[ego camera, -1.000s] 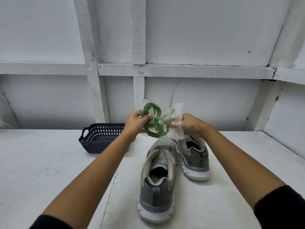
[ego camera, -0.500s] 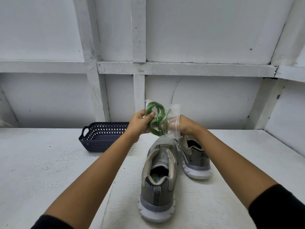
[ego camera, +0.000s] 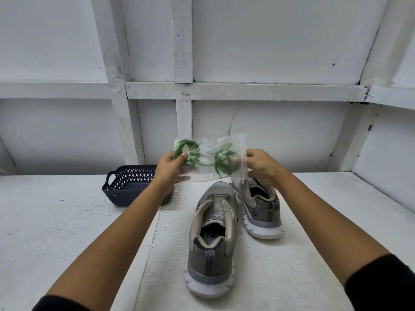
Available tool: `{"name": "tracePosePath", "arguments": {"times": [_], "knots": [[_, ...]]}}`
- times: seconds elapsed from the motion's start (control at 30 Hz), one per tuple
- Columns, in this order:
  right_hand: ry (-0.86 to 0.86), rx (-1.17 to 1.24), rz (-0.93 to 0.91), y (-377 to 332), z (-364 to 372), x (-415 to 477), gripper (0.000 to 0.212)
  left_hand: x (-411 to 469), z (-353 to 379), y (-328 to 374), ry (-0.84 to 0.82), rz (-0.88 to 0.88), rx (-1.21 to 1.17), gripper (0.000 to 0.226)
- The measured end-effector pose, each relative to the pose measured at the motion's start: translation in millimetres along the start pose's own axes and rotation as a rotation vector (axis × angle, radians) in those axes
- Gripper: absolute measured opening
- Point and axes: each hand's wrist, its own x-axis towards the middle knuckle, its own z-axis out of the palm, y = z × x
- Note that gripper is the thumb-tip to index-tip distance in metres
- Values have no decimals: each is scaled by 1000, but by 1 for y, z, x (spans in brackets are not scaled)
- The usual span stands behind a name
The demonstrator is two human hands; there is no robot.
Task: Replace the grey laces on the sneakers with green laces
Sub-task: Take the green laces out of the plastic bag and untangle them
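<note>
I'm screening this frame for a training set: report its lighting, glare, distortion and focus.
Head view: light soft and even, only a faint shadow beside the near sneaker; the wide-angle lens tilts and bows the wall beams toward the edges; a pale sheen on the clear bag veils the green laces nearer the right hand; centre sharp, no obvious motion blur.

A white panelled wall [ego camera: 269,41] crossed by white wooden battens [ego camera: 224,90] rises behind a rough white tabletop [ego camera: 56,232].

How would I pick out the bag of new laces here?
On the white table stand two grey sneakers. Above them, the left hand and the right hand hold a clear plastic bag stretched between them. It alone shows coiled green laces inside.
</note>
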Motion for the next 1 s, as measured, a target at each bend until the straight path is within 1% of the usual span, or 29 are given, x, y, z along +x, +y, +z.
{"name": "tracePosePath", "arguments": {"times": [0.13, 0.2, 0.27, 0.37, 0.5, 0.57, 0.7, 0.8, 0.9, 1.0], "knots": [[129, 311, 19, 4, -13, -1, 13, 3, -10, -3, 33, -27, -49, 18], [225, 481, 34, 4, -17, 0, 15, 3, -11, -4, 51, -35, -70, 15], [277, 639, 36, 6, -21, 1, 14, 4, -11, -6, 78, -55, -106, 8], [299, 742, 32, 10, -25, -1, 15, 4, -9, -8, 87, -82, -148, 8], [348, 744, 21, 19, -35, -6, 12, 5, 0, -6, 45, -94, -206, 19], [388, 741, 49, 26, -44, -11, 11, 7, 5, -5, 30, -104, -228, 20], [492, 721, 160, 41, -63, -26, 11, 11, 19, -9, 6, -121, -226, 10], [570, 704, 231, 55, -78, -41, 11, 13, 38, -11, -27, -135, -283, 7], [611, 587, 320, 66, -95, -59, 12, 15, 57, -11, -74, -144, -313, 7], [559, 367, 409, 70, -104, -72, 6, 17, 70, -11, -101, -155, -329, 7]]}}
